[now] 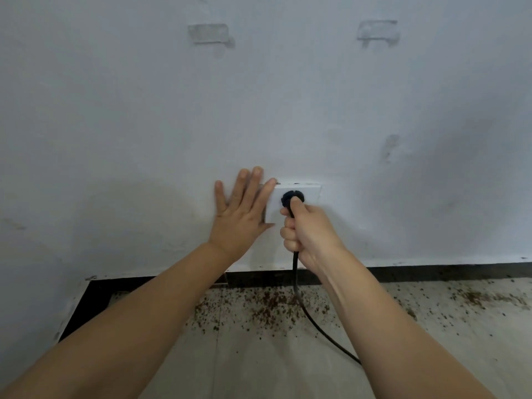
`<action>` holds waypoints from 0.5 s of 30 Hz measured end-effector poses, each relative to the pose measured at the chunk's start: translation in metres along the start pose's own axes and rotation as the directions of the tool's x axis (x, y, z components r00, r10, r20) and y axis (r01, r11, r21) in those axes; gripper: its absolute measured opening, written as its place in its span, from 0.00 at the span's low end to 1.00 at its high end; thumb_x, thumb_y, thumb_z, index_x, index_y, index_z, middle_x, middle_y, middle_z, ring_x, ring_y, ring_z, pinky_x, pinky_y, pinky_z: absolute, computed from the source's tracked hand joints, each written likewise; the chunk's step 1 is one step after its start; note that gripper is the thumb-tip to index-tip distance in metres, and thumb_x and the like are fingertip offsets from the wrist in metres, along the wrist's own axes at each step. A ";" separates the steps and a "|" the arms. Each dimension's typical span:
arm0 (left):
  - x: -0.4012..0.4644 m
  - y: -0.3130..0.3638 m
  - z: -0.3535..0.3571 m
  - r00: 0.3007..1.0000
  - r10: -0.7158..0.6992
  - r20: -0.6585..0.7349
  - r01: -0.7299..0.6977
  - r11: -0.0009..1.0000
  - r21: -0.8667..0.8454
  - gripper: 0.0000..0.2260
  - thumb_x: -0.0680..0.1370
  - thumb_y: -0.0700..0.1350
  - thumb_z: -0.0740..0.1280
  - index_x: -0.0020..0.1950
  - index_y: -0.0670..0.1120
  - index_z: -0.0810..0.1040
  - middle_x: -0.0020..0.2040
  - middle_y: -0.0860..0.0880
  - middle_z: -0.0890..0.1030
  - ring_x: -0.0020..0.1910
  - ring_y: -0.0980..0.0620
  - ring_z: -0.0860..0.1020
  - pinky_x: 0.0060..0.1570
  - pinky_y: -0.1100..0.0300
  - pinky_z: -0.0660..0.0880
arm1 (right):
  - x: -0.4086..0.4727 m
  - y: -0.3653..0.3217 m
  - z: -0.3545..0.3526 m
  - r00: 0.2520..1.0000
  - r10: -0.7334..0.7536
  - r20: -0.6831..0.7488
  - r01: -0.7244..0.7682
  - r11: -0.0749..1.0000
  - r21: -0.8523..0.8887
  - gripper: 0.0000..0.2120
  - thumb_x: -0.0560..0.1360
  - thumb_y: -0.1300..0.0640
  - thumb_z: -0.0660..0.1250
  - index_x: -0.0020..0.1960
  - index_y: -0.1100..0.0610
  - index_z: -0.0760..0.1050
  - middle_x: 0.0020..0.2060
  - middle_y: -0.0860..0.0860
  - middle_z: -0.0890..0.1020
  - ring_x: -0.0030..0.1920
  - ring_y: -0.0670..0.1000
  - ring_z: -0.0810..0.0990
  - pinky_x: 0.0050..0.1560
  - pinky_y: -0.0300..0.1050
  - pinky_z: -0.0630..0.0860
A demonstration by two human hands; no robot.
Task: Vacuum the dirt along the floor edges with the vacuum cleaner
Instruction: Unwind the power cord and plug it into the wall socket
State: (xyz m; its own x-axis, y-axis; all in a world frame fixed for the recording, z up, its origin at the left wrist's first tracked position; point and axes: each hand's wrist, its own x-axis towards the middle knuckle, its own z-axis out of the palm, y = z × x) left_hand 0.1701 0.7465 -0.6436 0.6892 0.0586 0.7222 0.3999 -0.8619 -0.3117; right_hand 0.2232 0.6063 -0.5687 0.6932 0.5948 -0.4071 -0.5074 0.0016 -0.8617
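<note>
- Vacuum cleaner body: out of frame; only black power cord (pixel 309 318) and black plug (pixel 291 198) visible.
- Plug: seated against white wall socket (pixel 309 194); prongs hidden, depth of insertion not determinable.
- Right hand (pixel 309 234): just below the socket, fingers clenched around the cord directly behind the plug, thumb tip pressed on the plug face.
- Cord: exits beneath the right hand, drops from the socket to the floor, curves rightward; remainder concealed behind the right forearm.
- Left hand (pixel 243 210): flat and released, fingers straight and spread, palm against the wall at the socket's left edge; index fingertip overlapping the socket's upper-left corner, left portion of the plate covered.
- Brown dirt (pixel 267 308): scattered on the pale floor (pixel 259 364) below the socket, densest along the dark baseboard (pixel 431 272), extending rightward.
- Wall (pixel 115 125) above the socket: two grey rectangular marks (pixel 208 33), nature unclear.
</note>
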 end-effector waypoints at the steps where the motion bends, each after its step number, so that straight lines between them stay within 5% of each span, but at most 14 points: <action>1: 0.001 0.002 -0.006 0.999 -0.018 0.031 0.019 0.999 -0.031 0.47 0.66 0.62 0.74 0.75 0.46 0.55 0.77 0.46 0.31 0.76 0.48 0.32 0.71 0.39 0.33 | -0.003 -0.002 0.000 1.000 0.019 0.007 -0.019 1.000 0.007 0.16 0.84 0.53 0.52 0.43 0.60 0.69 0.17 0.44 0.63 0.16 0.42 0.58 0.15 0.33 0.53; 4: 0.003 0.005 -0.026 0.985 -0.060 0.159 0.071 0.995 -0.066 0.47 0.65 0.52 0.78 0.75 0.46 0.53 0.79 0.45 0.37 0.76 0.48 0.32 0.67 0.33 0.45 | -0.012 -0.011 0.000 0.992 0.123 0.033 -0.124 0.992 0.014 0.16 0.84 0.50 0.53 0.43 0.59 0.69 0.18 0.47 0.65 0.17 0.44 0.63 0.17 0.34 0.61; 8: 0.000 0.001 -0.055 0.938 -0.040 0.344 0.077 0.993 -0.093 0.49 0.66 0.39 0.76 0.79 0.47 0.50 0.77 0.45 0.47 0.78 0.47 0.41 0.71 0.38 0.47 | -0.022 -0.018 -0.004 0.981 0.188 0.052 -0.173 0.962 -0.210 0.18 0.81 0.43 0.56 0.53 0.57 0.72 0.30 0.52 0.78 0.30 0.50 0.80 0.35 0.45 0.80; 15: 0.007 -0.006 -0.095 0.780 -0.003 0.626 0.076 0.993 -0.091 0.45 0.74 0.34 0.61 0.74 0.51 0.28 0.75 0.48 0.28 0.75 0.44 0.32 0.73 0.42 0.37 | -0.035 -0.025 -0.006 0.973 0.161 -0.167 -0.225 0.828 -0.513 0.26 0.82 0.42 0.50 0.68 0.61 0.68 0.57 0.55 0.79 0.54 0.53 0.76 0.56 0.50 0.69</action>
State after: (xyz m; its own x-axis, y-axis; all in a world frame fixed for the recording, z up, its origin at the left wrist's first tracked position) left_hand 0.1154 0.7048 -0.5778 0.9147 0.3633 0.1772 0.3947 -0.8971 -0.1983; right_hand 0.2143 0.5808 -0.5347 0.6782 0.4443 -0.5853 -0.3135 -0.5454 -0.7773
